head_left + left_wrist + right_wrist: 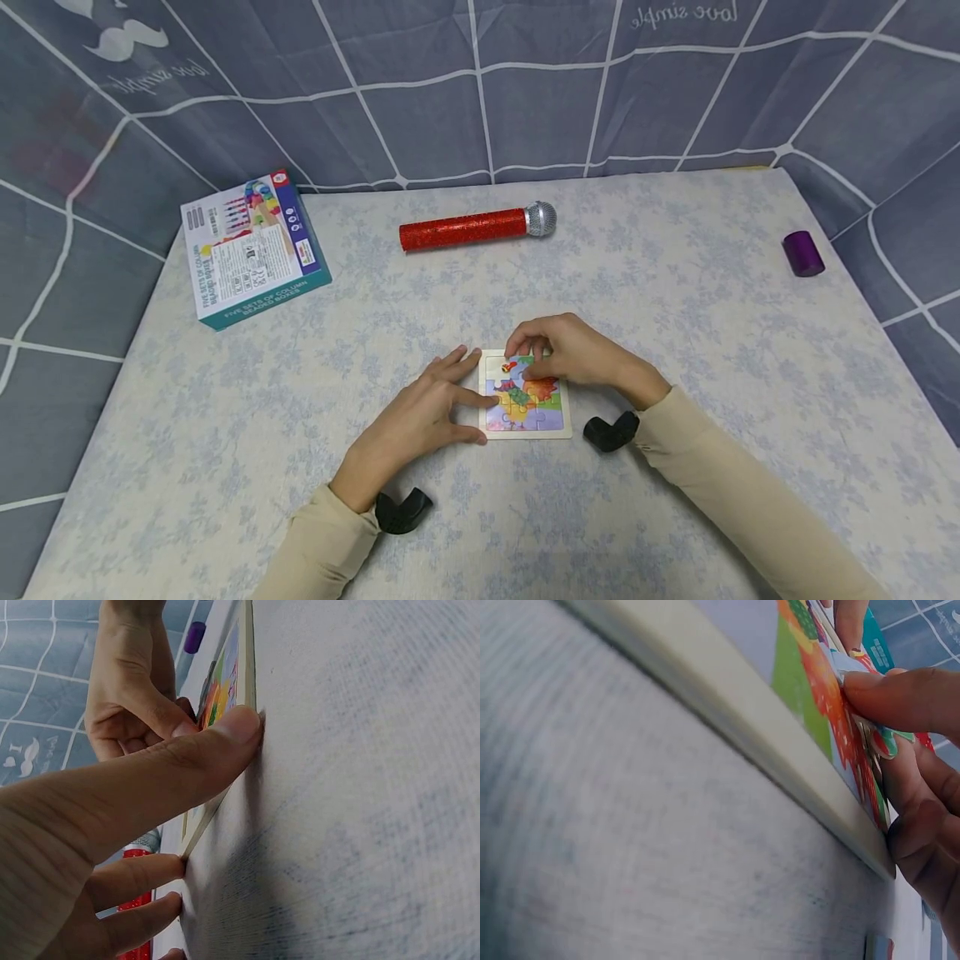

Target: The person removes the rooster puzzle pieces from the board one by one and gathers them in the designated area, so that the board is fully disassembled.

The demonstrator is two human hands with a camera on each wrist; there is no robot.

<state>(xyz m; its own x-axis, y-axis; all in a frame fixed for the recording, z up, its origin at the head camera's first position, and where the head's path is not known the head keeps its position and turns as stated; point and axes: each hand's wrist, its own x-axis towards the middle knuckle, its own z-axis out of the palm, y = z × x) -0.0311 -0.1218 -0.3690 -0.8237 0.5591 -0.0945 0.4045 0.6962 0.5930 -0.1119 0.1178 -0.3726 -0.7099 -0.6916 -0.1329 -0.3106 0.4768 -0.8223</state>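
Bright orange, green and purple fill the little jigsaw puzzle (525, 396), which lies flat in its pale frame at the middle of the flowered tablecloth (675, 333), right in front of us. We have our left hand (420, 421) spread beside it, fingers nearly straight: the thumb presses the frame's near left edge, the other fingertips rest on the cloth along that side, and it grips nothing. The left wrist view confirms that thumb pad flat against the frame's rim.

Our right hand (570, 350) is curled over the far right part of the picture, and its thumb and forefinger pinch a puzzle piece (877, 731) right at the board's surface. From the right wrist camera the piece looks partly raised at one edge, though the angle is so steep that we cannot tell whether it is seated or loose.

So we judge this as the fitting step: one piece being worked into place near the top while the other hand steadies the board. The next move, as we read it, calls for lining the tabs up with the neighbours and pressing down evenly, with the left thumb holding firm so the frame does not slide.

Further off lie a red glitter microphone (476, 227), a boxed bead set (251, 246) at far left and a purple cylinder (802, 252) at far right, all well apart from the work.
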